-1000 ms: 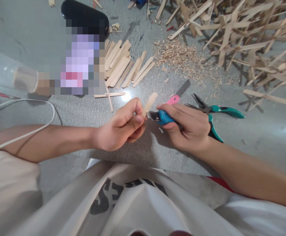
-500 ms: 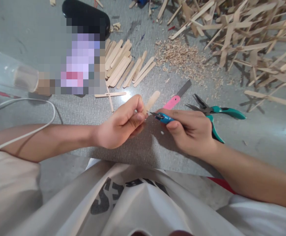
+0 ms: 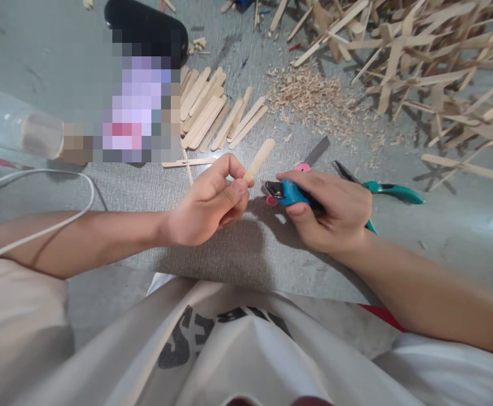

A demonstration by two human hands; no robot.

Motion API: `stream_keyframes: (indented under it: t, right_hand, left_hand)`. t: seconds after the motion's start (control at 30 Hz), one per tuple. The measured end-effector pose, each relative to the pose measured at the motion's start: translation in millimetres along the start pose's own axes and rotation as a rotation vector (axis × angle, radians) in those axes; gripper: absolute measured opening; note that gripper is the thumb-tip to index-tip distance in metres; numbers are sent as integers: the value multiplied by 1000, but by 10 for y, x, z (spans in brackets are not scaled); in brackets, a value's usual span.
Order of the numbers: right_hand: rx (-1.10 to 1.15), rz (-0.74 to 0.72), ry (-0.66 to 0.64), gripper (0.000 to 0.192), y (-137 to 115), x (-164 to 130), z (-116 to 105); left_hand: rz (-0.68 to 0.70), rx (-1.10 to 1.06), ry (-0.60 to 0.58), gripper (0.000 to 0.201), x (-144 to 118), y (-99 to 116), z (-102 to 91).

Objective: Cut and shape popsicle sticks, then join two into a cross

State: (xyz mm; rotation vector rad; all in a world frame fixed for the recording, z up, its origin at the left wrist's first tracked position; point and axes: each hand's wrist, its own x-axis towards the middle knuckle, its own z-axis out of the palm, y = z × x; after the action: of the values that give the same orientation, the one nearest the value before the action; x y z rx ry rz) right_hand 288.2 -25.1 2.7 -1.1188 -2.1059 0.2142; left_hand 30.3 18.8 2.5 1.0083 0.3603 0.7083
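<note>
The stick [image 3: 258,160] was pinched at its lower end between the thumb and fingers of the left hand [image 3: 210,203], with its free rounded end pointed toward one o'clock, above the grey mat [image 3: 238,254]. The blue cutter [image 3: 286,193] was gripped by the clenched right hand [image 3: 331,211], its dark tip aimed toward nine o'clock at the stick's held end; the tip appeared to be just beside the stick rather than touching it, though that could not be told for certain. A pink-handled file [image 3: 312,158] was partly hidden under the right hand, its blade laid toward one o'clock. Teal pliers [image 3: 382,192] were found at three o'clock of that hand. At twelve o'clock of the hands, a row of sticks [image 3: 212,113] was laid side by side, with wood shavings [image 3: 309,96] at one o'clock and a tangled pile [image 3: 424,62] of glued sticks farther right. A white cable [image 3: 60,197] was looped at nine o'clock, over the left forearm.
</note>
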Motion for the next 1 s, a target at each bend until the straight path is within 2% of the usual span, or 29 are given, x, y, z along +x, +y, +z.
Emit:
stream_keyframes:
  t: [0.37, 0.67, 1.0]
  right_hand:
    - [-46, 20, -38, 55, 44, -39, 41]
    - [-3, -38, 44, 46, 38, -28, 62]
    - [2, -33, 32, 46, 49, -41, 62]
  left_hand:
    - [12, 11, -1, 36, -15, 3, 8]
    - [19, 17, -3, 36, -7, -5, -12]
    - [11, 15, 8, 37, 1, -11, 4]
